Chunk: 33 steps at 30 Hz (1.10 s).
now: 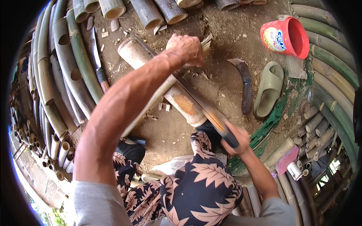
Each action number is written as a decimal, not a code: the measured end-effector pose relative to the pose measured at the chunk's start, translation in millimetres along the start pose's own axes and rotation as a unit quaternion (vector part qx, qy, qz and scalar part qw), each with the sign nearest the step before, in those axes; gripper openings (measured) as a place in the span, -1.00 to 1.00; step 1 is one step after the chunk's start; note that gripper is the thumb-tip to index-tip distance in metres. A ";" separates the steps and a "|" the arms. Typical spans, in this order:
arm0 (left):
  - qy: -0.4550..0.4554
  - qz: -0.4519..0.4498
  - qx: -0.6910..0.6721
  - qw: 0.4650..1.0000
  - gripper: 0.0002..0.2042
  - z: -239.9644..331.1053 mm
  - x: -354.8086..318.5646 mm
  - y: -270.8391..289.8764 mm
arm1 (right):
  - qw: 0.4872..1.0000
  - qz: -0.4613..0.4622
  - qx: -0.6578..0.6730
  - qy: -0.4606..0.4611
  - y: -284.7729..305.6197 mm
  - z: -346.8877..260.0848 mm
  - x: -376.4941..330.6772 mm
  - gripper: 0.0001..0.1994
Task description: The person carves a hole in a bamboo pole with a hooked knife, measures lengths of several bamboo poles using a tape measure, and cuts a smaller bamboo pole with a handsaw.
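Note:
My right hand grips the orange-and-black handle of a handsaw. The saw's long blade runs away from me to the far left and crosses over a slender pale bamboo pole. Around the pole's far end, which looks split or frayed, my left hand is closed. Under both lies a thick pale log, slanting from far left to near my knees, with a patch of orange-brown sawdust on its near part. Whether the blade has cut into the pole cannot be made out.
A long knife lies at left beside stacked bamboo poles. On the right are a curved blade with a dark handle, a green slipper and a red bucket. Cut bamboo tubes lie across the far side.

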<state>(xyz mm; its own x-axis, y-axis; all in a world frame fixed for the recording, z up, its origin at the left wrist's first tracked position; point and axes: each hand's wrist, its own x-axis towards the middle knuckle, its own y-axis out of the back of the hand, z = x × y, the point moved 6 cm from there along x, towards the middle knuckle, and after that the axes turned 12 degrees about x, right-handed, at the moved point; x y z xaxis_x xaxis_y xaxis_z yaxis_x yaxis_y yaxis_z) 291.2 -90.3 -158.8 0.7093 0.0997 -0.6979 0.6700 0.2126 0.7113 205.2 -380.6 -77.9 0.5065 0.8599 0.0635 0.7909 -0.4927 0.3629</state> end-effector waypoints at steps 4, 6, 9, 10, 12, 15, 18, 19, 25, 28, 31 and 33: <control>0.000 0.039 -0.009 0.999 -0.68 1.4 -2.2 3.7 | 0.995 0.066 0.070 0.019 -40.9 4.9 82.9 -0.34; 0.012 0.037 -0.010 0.999 -0.70 -5.4 -0.3 8.3 | 1.000 0.002 0.023 -0.013 -9.2 -12.2 23.0 -0.37; 0.023 -0.017 -0.015 0.999 -0.75 -12.7 -2.7 -13.5 | 0.997 -0.044 0.018 -0.066 52.1 -32.5 -96.6 -0.40; 0.022 -0.021 -0.020 0.999 -0.76 -13.9 -2.3 -12.3 | 0.998 -0.039 0.004 -0.055 58.8 -35.5 -113.7 -0.42; 0.006 -0.026 -0.034 0.999 -0.78 -7.7 -4.5 -8.0 | 0.998 -0.048 -0.016 -0.038 36.5 -11.9 -78.7 -0.41; 0.000 0.011 -0.014 1.000 -0.74 5.7 -4.4 7.3 | 0.999 0.029 0.037 0.022 -33.0 22.9 48.8 -0.36; 0.000 0.061 -0.042 0.997 -0.77 2.2 -4.1 -2.0 | 0.993 0.087 0.066 0.042 -42.8 8.6 71.3 -0.38; 0.009 0.087 -0.049 0.995 -0.78 -6.0 -1.0 -2.4 | 0.998 0.035 -0.020 0.051 -26.3 -13.0 62.8 -0.37; 0.009 -0.015 -0.027 0.999 -0.76 -5.9 -12.7 -8.9 | 0.996 -0.059 0.003 -0.066 45.8 -15.4 -117.2 -0.40; 0.011 0.010 -0.010 1.000 -0.68 3.3 2.8 1.9 | 0.999 0.021 0.021 0.019 -13.9 13.1 12.4 -0.37; -0.004 0.057 -0.032 0.998 -0.69 3.2 -5.3 6.5 | 0.995 0.068 0.013 0.067 -45.9 4.8 80.3 -0.36; -0.010 0.121 -0.046 0.992 -0.63 -6.9 1.5 -2.5 | 0.999 0.014 -0.024 0.033 -21.8 -8.2 45.7 -0.37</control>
<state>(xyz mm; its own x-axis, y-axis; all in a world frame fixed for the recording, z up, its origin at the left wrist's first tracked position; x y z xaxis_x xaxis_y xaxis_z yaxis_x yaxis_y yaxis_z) 289.0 -84.0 -162.2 0.8512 0.1400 -0.5059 0.4581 0.2725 0.8461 208.3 -329.5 -75.3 0.5032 0.8536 0.1350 0.7586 -0.5111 0.4040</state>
